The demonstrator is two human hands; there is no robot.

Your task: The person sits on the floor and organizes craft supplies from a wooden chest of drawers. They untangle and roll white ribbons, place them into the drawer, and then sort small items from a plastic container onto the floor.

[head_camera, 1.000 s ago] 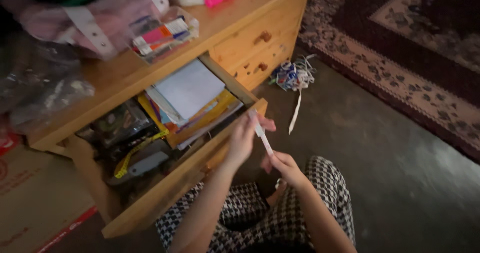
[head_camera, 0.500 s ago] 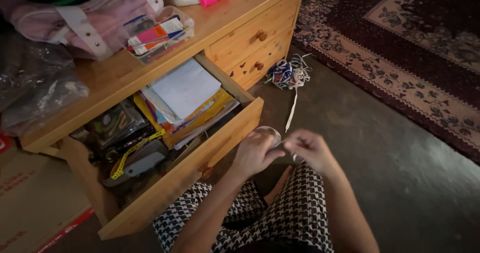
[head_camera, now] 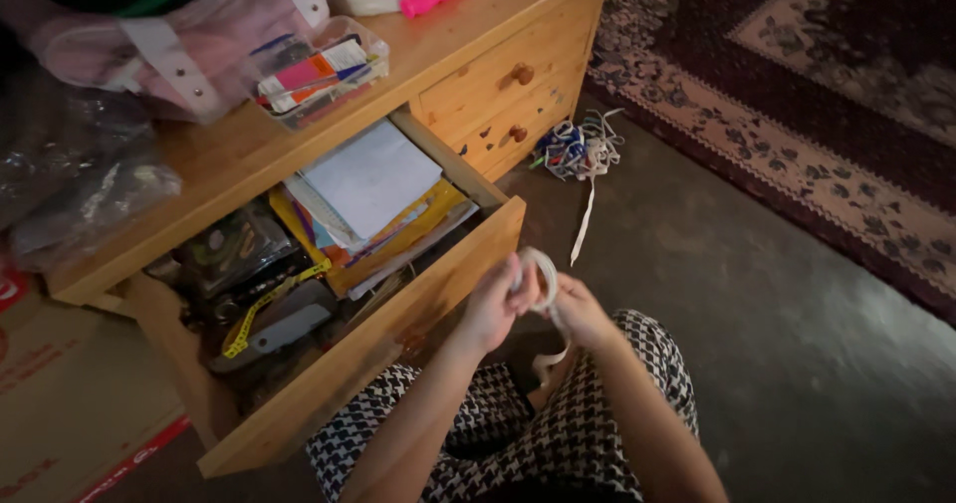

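Pale cloth ribbon (head_camera: 543, 294), matt and limp. Chest of drawers (head_camera: 478, 60) in varnished pine, smooth, slight sheen. Paper notebooks (head_camera: 368, 179), matt. Clear glossy plastic box (head_camera: 319, 65). Woven pile rug (head_camera: 797, 95). Floor (head_camera: 797, 364) dull, rough.

The left hand (head_camera: 493, 304) hides part of the white strip (head_camera: 543, 274); motion blurs its loop.

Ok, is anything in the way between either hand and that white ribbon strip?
Nothing visible. The left hand and right hand both already grip the white ribbon strip, looped between them, its tail hanging down beside the open drawer.
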